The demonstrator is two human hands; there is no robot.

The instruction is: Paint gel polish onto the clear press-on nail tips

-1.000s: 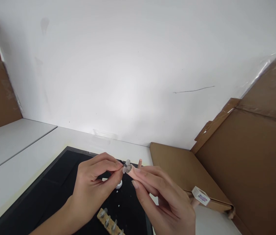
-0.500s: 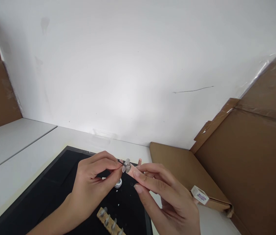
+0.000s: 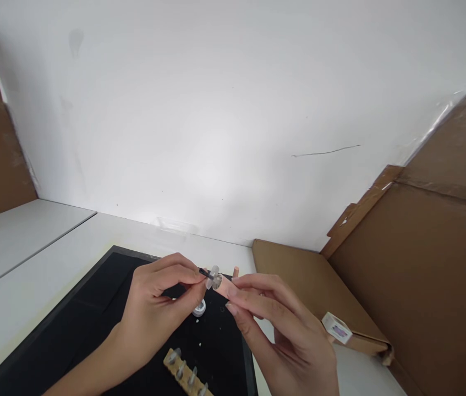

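A white wall (image 3: 216,110) fills most of the view, with a brown cardboard panel (image 3: 434,264) along the right side and a black mat (image 3: 96,308) on the white surface below. A flat cardboard box (image 3: 299,280) lies to the right of the mat. Over the mat, the right hand (image 3: 290,330) holds a pink tube (image 3: 225,287) between thumb and fingertips in a narrow grip, its open end tilted towards the left hand (image 3: 158,300). The left hand is closed to a tight pinch on a thin dark rod (image 3: 204,273). Near the bottom edge, a tan strip (image 3: 185,383) carries at least four transparent pieces, all sitting apart from the hands. A small white box (image 3: 337,328) shows just beyond the right hand, and a round white container (image 3: 199,309) sits beneath the left fingertips. The end of another pink piece (image 3: 236,271) pokes up behind the right fingers; whether it is held there I cannot tell. Between the hands, a transparent winged piece (image 3: 214,270) is at the tube's mouth, with the rod's tip against it. They look brought together, but a finished join cannot be confirmed: how deep the piece sits is hidden, and both hands are still occupied. White specks (image 3: 200,344) dot the mat.
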